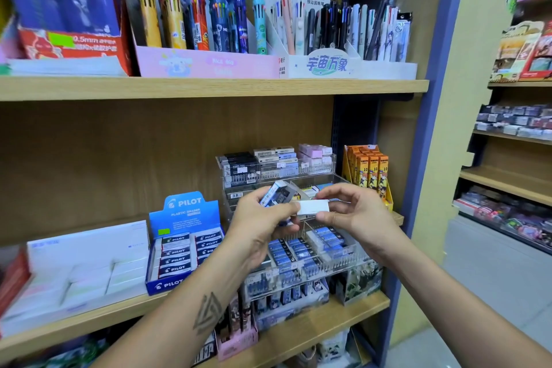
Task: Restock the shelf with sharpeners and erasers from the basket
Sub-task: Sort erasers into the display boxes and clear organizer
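Eraser (313, 207) lies crosswise, pinched by right hand (355, 212).

The single head-worn view looked forward and slightly down from standing height, close to a wooden shelf (209, 88) unit that filled most of the frame. It faced the shelves almost square on, with both forearms reaching in from the bottom edge toward a clear acrylic organiser (328, 185) near centre. At the right edge, an aisle and further shelving showed, well apart.
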A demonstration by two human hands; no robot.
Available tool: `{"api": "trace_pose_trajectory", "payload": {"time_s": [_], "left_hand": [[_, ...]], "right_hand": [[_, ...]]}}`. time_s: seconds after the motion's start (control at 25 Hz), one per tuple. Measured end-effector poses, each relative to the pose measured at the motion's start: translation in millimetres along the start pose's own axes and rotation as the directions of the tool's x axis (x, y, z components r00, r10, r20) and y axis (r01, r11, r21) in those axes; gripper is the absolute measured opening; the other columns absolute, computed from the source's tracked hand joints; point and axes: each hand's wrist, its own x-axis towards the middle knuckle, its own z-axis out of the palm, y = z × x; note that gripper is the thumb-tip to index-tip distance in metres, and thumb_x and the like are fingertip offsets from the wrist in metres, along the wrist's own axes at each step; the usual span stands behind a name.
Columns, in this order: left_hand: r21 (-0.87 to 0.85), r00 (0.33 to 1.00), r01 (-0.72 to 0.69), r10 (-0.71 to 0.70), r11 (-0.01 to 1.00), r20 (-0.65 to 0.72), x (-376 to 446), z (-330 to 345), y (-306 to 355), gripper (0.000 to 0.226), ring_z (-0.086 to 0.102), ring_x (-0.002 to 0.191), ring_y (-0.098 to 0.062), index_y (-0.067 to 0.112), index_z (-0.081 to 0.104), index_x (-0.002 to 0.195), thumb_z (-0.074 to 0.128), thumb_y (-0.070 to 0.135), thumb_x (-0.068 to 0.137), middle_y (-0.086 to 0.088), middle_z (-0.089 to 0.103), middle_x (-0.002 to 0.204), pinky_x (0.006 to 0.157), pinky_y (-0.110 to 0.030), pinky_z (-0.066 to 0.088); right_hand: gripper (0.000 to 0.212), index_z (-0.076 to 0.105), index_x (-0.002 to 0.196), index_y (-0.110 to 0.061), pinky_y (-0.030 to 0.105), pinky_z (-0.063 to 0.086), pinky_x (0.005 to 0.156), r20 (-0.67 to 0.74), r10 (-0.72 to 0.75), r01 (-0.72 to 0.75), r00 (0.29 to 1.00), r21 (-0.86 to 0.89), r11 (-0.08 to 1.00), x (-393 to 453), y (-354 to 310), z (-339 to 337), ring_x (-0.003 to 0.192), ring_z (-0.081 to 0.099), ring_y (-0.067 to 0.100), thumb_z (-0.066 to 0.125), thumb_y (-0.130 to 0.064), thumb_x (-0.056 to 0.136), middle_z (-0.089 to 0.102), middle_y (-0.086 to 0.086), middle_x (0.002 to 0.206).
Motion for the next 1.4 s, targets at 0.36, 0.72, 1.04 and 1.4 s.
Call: {"api": "trace_pose_trajectory", "payload": {"time_s": [0.36, 0.72, 1.04, 1.4], "left_hand": [[-0.067, 0.995, 0.072, -0.076, 0.995, -0.062, -10.7, -32.1, 13.6, 0.019, 0.063, 0.058, -0.022, 0.001, 0.065, 0.099, 0.074, -0.002, 0.082, -0.017, 0.069, 0.077, 0.043, -0.019, 0.051], [-0.425, 0.952, 0.278, -0.306, 0.861, 0.003, -34.2, -90.5, 34.3, 0.016, 0.073, 0.068, -0.033, -0.004, 0.062, 0.106, 0.06, 0.003, 0.091, -0.028, 0.07, 0.089, 0.046, -0.024, 0.056], [-0.089, 0.934, 0.028, -0.058, 0.996, -0.353, -58.1, -191.0, 57.4, 0.009, 0.064, 0.049, -0.02, 0.005, 0.058, 0.1, 0.053, 0.012, 0.096, -0.018, 0.065, 0.07, 0.04, -0.018, 0.046], [0.081, 0.908, 0.023, 0.013, 0.996, -0.419, -86.8, -271.7, 70.7, 0.007, 0.064, 0.052, -0.026, 0.005, 0.058, 0.096, 0.052, 0.007, 0.093, -0.017, 0.066, 0.067, 0.037, -0.018, 0.039]], "right_hand": [[0.024, 0.076, 0.102, -0.025, 0.027, 0.054, 0.075, 0.097, -0.162, 0.186, 0.982, -0.636, 0.749, 10.0, -5.3, 26.3, 0.079, 0.065, 0.009, 0.082, -0.022, 0.079, 0.071, -0.008, 0.09], [0.013, 0.076, 0.09, -0.016, 0.019, 0.055, 0.075, 0.082, -0.081, 0.102, 0.993, -0.29, 0.951, 12.6, -19.5, 89.4, 0.085, 0.072, 0.013, 0.079, -0.007, 0.081, 0.077, -0.002, 0.087], [0.01, 0.076, 0.091, -0.018, 0.022, 0.054, 0.077, 0.262, -0.111, 0.24, 0.959, -0.534, 0.81, 28.3, -12.5, 196.0, 0.077, 0.068, 0.011, 0.079, -0.016, 0.081, 0.073, -0.003, 0.082], [0.021, 0.072, 0.109, -0.021, 0.029, 0.049, 0.089, 0.42, 0.013, 0.345, 0.907, -0.762, 0.547, 32.0, 6.2, 289.0, 0.103, 0.062, 0.018, 0.071, -0.024, 0.088, 0.072, 0.0, 0.105]]}}
